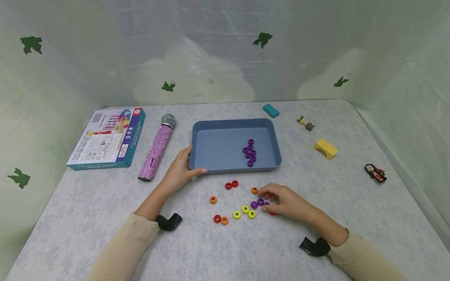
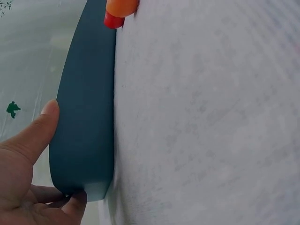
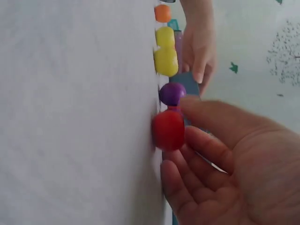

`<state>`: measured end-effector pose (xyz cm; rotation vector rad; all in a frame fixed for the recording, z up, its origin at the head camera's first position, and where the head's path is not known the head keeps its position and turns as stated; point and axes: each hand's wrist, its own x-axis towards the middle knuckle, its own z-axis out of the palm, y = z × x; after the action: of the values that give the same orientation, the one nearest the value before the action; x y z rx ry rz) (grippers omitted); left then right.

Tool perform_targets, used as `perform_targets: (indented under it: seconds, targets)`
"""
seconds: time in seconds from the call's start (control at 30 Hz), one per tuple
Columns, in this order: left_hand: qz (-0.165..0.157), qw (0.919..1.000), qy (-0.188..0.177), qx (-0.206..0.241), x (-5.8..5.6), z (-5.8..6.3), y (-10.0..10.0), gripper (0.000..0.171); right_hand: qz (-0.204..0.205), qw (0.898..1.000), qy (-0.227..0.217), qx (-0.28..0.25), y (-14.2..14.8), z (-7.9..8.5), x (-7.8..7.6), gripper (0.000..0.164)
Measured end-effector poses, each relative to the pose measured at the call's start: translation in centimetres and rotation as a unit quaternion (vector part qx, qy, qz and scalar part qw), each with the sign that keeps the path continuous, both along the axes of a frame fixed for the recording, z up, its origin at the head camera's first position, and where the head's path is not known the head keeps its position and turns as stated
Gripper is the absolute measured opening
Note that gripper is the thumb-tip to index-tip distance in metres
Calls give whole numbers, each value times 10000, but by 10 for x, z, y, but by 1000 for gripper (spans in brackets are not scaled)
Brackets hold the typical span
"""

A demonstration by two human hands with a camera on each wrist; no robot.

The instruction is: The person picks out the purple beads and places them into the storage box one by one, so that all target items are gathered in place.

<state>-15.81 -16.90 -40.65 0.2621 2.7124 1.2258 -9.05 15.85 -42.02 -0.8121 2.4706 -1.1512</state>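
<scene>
My left hand (image 1: 179,171) grips the near left corner of a blue-grey tray (image 1: 225,170), thumb at the rim and fingers against its side. Several purple beads (image 1: 250,147) lie inside the tray, toward its right. On the table my right hand (image 1: 286,201) hovers around a few purple beads (image 1: 254,205), its fingers loosely bent. In the right wrist view the thumb is beside a purple bead (image 3: 172,94), and a red bead (image 3: 168,131) sits just in front of the fingers. Yellow beads (image 1: 245,209), orange beads (image 1: 213,200) and red beads (image 1: 228,185) are scattered nearby.
A boxed set (image 1: 102,140) and a glittery pink microphone (image 1: 156,152) lie to the left. At the back is a teal block (image 1: 271,111). Rightward are a small figure (image 1: 306,123), a yellow arch block (image 1: 326,149) and a small doll (image 1: 375,173).
</scene>
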Motion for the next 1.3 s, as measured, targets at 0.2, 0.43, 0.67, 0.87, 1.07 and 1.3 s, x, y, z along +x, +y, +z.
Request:
perform_targets:
  seconds: [0.2, 0.43, 0.67, 0.87, 1.07, 1.3]
  targets:
    - [4, 10000, 22, -15, 1, 0, -1, 98, 28, 9992, 249, 320, -6, 1, 2, 20]
    - [19, 10000, 33, 5, 2, 1, -1, 99, 16, 9981, 360, 499, -9, 4, 1, 19]
    - [13, 10000, 37, 56, 2, 1, 0, 97, -250, 9978, 580, -190, -8, 26, -22, 20]
    - [6, 10000, 2, 72, 2, 1, 0, 99, -665, 9921, 957, -458, -11, 38, -68, 26]
    - [19, 10000, -32, 15, 1, 1, 0, 99, -1068, 9901, 886, -209, -24, 29, -115, 27]
    - [33, 10000, -40, -21, 1, 2, 1, 99, -1324, 9896, 552, 125, -38, 15, -142, 25]
